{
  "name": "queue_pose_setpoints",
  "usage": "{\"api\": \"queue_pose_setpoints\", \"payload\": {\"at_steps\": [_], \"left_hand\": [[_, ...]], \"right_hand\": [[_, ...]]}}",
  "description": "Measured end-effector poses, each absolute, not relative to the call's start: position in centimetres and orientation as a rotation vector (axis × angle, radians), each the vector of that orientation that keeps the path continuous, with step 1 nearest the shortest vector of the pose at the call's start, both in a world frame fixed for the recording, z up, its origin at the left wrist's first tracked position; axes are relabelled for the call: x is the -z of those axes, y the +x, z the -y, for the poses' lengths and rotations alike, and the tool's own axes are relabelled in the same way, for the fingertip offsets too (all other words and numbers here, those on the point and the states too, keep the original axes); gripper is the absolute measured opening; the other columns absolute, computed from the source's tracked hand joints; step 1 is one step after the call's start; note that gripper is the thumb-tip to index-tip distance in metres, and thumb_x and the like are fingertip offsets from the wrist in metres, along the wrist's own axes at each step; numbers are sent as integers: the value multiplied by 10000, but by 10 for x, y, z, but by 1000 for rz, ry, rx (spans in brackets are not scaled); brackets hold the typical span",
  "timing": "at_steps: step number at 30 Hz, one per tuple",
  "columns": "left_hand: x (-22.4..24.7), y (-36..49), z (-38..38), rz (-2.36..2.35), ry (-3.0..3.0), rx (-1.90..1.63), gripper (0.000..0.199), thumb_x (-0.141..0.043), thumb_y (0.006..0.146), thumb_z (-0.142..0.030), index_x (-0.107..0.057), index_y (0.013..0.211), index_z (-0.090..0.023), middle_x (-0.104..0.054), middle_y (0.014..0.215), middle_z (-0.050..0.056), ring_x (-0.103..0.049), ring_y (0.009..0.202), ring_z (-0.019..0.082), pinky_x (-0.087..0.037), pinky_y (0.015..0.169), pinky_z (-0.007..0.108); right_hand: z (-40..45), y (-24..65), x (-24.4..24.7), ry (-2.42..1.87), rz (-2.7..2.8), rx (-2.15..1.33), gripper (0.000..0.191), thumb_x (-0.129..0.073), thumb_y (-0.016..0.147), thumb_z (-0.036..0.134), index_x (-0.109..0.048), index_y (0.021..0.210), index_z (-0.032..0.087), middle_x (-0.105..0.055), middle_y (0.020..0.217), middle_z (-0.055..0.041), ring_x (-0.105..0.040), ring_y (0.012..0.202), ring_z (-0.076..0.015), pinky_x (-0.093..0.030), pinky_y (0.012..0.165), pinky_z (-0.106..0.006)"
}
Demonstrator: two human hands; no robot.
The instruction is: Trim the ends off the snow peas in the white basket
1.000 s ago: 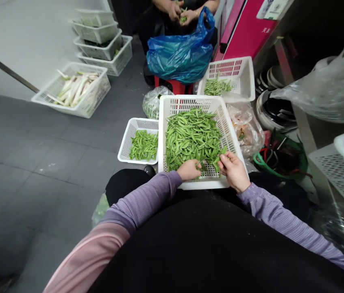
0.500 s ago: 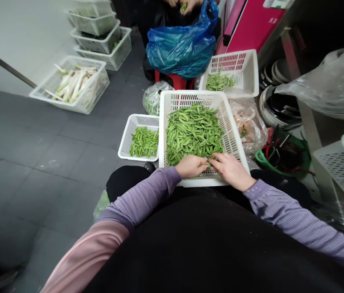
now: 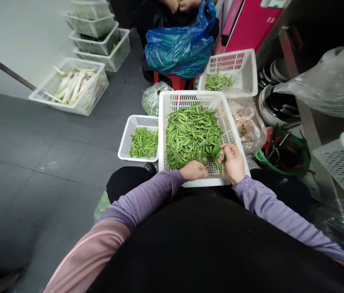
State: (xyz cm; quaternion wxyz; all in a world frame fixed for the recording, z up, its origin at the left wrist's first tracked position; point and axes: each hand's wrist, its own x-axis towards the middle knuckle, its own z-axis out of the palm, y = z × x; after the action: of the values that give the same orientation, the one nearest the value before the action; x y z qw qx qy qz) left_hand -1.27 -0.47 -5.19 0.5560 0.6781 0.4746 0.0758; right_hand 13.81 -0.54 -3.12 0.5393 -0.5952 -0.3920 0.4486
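A large white basket [image 3: 239,142] in front of me holds a heap of green pea pods [image 3: 193,130]. Over its near edge, my left hand [image 3: 194,170] has its fingers closed on something I cannot make out, with a bit of green at the fingertips. To its right, my right hand [image 3: 232,162] is closed around a green pod, just above the basket's near right part. The two hands are apart. Beside the big basket on the left, a smaller white basket [image 3: 123,140] contains more green pods.
Behind stand a blue plastic bag [image 3: 179,51] before another person's hands [image 3: 179,5], and a white basket [image 3: 253,75] of thin beans. A basket of white-stemmed vegetables [image 3: 76,87] is at left. Scissors lie in a green container [image 3: 262,160] at right.
My hands have separated. My right hand has turned and lifted slightly, while my left has shifted a little down. The other person's hands have moved slightly up.
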Motion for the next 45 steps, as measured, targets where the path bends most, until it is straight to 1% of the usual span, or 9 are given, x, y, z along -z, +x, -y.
{"api": "queue_pose_setpoints", "payload": {"at_steps": [3, 6, 11, 19, 26, 35, 38, 41, 45], "left_hand": [[57, -16, 4, -1228, 1854, -7, 176, -545, 635, -125, -620, 794, -137, -577, 626, 25, -529, 647, 144, -389, 598, 223], [56, -16, 3, -1215, 1880, -89, 408, -534, 630, -123, -533, 1039, -121, -626, 776, 66, -572, 742, 185, -430, 658, 251], [49, -11, 2, -1073, 1902, -312, 482, -472, 659, -65, -454, 1140, -64, -577, 1066, 141, -541, 965, 183, -419, 834, 266], [40, -23, -2, -1020, 1807, -235, 223, -394, 801, -167, -594, 892, -124, -605, 687, 3, -529, 522, 76, -424, 576, 191], [30, -21, 7, -935, 2332, -243, 247, -361, 861, -234, -577, 801, -131, -624, 821, 64, -575, 790, 150, -420, 740, 241], [24, -20, 9, -772, 2449, -24, 225, -401, 805, -215, -611, 757, -149, -639, 755, 39, -576, 680, 127, -426, 668, 219], [25, -26, -3, -1107, 2328, 12, 254, -390, 797, -234, -624, 741, -151, -641, 728, 46, -583, 688, 146, -434, 661, 233], [32, -31, -12, -1445, 2220, -22, 291, -343, 811, -215, -624, 824, -140, -639, 797, 70, -595, 770, 168, -446, 715, 258], [38, -27, 0, -1239, 2351, -113, 400, -430, 769, -190, -482, 1164, -144, -544, 1100, 90, -572, 911, 158, -451, 778, 246]], "right_hand": [[-8, 164, 27, -1443, 876, -773, 255, -494, 715, 461, -395, 782, 236, -431, 603, 56, -420, 450, -81, -354, 445, -219], [3, 162, 27, -1587, 1011, -1102, 247, -551, 671, 427, -453, 761, 220, -370, 496, 81, -332, 375, -73, -261, 380, -211], [35, 118, 36, -1648, 1232, -1452, 278, -646, 586, 414, -542, 693, 180, -418, 485, 69, -328, 417, -65, -229, 405, -212], [25, 134, 31, -1505, 770, -1556, 377, -694, 535, 478, -511, 676, 180, -368, 448, 86, -259, 361, -41, -152, 337, -180], [27, 125, 32, -1521, 772, -1500, 366, -679, 571, 476, -527, 697, 167, -339, 367, 93, -250, 326, -42, -157, 312, -171], [29, 130, 26, -1635, 1053, -1819, 319, -660, 614, 416, -568, 755, 145, -284, 352, 109, -200, 314, -29, -109, 324, -178], [30, 142, 18, -1607, 1075, -1943, 337, -672, 604, 391, -588, 801, 131, -360, 429, 91, -201, 328, -16, -104, 328, -182], [30, 154, 14, -1611, 1057, -1948, 345, -673, 594, 396, -595, 776, 113, -450, 530, 50, -216, 342, -6, -104, 328, -191], [32, 160, 16, -1686, 1063, -1913, 318, -647, 605, 403, -583, 736, 120, -432, 525, 49, -231, 354, -18, -118, 335, -190]]}}
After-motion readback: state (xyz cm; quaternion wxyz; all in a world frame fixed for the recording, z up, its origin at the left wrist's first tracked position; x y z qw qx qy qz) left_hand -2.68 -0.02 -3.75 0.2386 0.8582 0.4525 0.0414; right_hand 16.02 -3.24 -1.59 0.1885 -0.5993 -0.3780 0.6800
